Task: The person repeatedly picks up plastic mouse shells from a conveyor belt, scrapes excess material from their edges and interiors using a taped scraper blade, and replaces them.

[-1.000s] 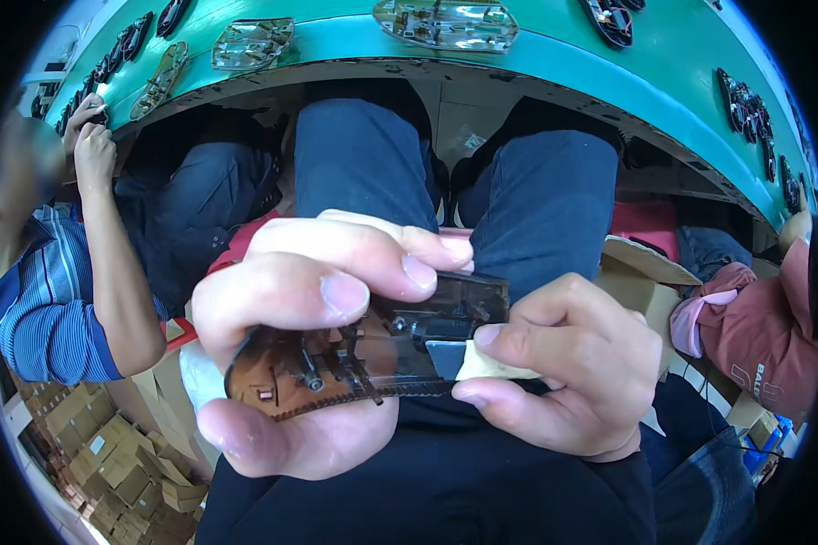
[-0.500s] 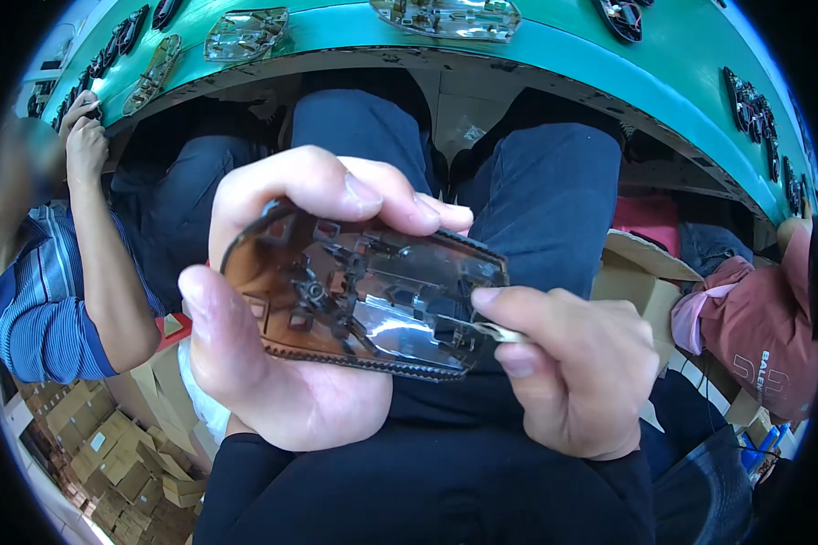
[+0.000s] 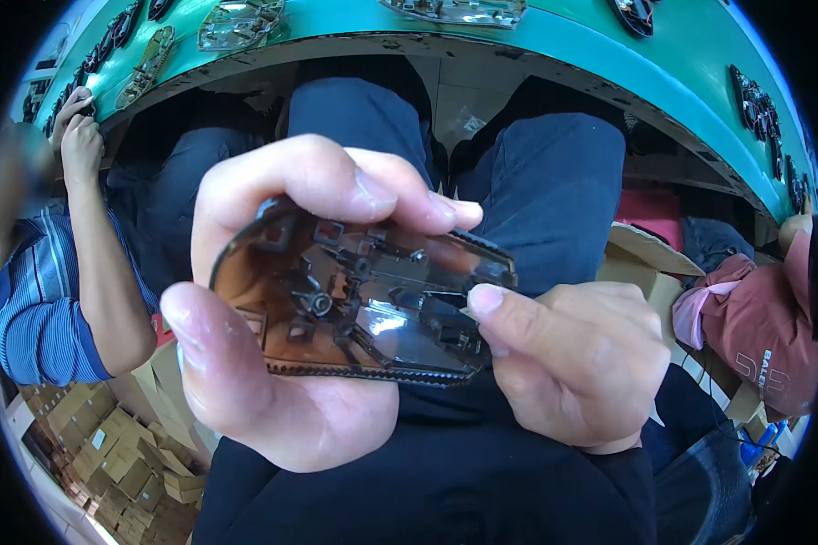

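Observation:
Above my lap, my left hand [image 3: 286,372] is closed around a smoke-brown see-through plastic housing [image 3: 395,313]. Its fingers curl over the far edge, and the thumb lies along the rounded left end. Inside the housing are molded posts, clips and small square openings; a toothed rim runs along its near side. My right hand [image 3: 582,359] is closed in a pinch at the housing's narrower right end, the thumb tip against the inner fittings there. Whatever sits between the thumb and index finger is hidden.
A green workbench [image 3: 573,54] curves across the far side, bearing similar clear housings [image 3: 243,23] and dark assembled units [image 3: 756,109]. A person in a striped shirt [image 3: 59,300] works at left; another in a pink top [image 3: 759,322] sits at right. Cardboard boxes [image 3: 123,445] lie lower left.
My right thumb has pressed in at the housing's right end, and the small pale piece that showed in the pinch is now out of sight. My left hand has shifted slightly left.

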The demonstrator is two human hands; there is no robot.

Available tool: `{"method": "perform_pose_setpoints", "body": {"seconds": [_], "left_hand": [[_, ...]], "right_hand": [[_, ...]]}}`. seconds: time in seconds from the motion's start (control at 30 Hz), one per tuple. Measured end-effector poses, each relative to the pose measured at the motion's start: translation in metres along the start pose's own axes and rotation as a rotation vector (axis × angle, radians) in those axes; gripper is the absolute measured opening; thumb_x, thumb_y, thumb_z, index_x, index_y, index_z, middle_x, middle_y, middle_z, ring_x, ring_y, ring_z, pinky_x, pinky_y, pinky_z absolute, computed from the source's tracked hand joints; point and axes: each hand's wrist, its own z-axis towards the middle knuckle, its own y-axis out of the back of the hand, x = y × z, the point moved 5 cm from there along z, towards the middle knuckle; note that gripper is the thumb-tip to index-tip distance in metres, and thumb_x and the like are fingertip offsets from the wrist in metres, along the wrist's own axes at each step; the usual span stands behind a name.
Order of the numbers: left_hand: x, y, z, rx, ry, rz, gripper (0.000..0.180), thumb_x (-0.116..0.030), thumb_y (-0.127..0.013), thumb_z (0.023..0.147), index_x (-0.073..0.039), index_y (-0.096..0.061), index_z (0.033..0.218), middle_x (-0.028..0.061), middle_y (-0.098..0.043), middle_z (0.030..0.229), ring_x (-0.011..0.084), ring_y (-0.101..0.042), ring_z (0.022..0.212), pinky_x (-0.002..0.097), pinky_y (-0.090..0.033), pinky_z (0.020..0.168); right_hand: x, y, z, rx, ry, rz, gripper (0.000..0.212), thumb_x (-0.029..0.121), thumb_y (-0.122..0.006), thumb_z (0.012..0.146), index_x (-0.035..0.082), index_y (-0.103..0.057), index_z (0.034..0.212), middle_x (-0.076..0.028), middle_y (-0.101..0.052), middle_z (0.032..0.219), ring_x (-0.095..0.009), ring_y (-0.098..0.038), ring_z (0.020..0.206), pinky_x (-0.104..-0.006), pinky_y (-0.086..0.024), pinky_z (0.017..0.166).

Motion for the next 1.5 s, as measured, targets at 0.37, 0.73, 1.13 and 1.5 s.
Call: {"method": "perform_pose_setpoints", "body": {"seconds": [0.37,0.73,1.13,1.5], "left_hand": [[0.000,-0.027,0.008,0.013,-0.110,-0.217,0.061,-0.048,-0.021,0.104,0.006,-0.047,0.112,0.0276,-0.058,0.098,0.0381,-0.065,0.091,0.0533,-0.059,0.082],[0.006,-0.004,-0.003,-0.068,0.114,-0.011,0.057,-0.050,-0.027,0.104,0.002,-0.049,0.106,0.0236,-0.060,0.093,0.0389,-0.066,0.085,0.0531,-0.058,0.080],[0.007,-0.009,-0.004,-0.077,-0.014,-0.020,0.056,-0.050,-0.030,0.102,0.002,-0.049,0.105,0.0238,-0.059,0.093,0.0409,-0.064,0.082,0.0533,-0.058,0.076],[0.011,-0.016,-0.006,0.010,-0.232,0.110,0.060,-0.054,-0.032,0.102,0.004,-0.047,0.107,0.0268,-0.059,0.093,0.0433,-0.066,0.083,0.0524,-0.058,0.076]], "right_hand": [[-0.001,0.003,0.002,0.003,0.087,0.086,0.026,0.002,-0.074,0.077,0.000,-0.070,0.103,-0.003,-0.053,0.053,-0.015,-0.049,0.038,-0.0274,-0.035,0.037],[-0.008,-0.002,-0.001,-0.048,0.049,0.089,0.030,-0.010,-0.074,0.067,-0.001,-0.070,0.095,-0.003,-0.049,0.051,-0.016,-0.048,0.037,-0.0280,-0.034,0.037],[-0.008,0.005,0.005,-0.071,-0.171,0.222,0.022,-0.009,-0.073,0.072,0.002,-0.073,0.091,-0.007,-0.068,0.063,-0.015,-0.063,0.048,-0.0246,-0.045,0.045],[-0.018,0.007,0.002,0.028,-0.306,0.361,0.020,-0.010,-0.065,0.077,-0.003,-0.071,0.094,-0.010,-0.072,0.075,-0.016,-0.072,0.065,-0.0239,-0.053,0.059]]}}
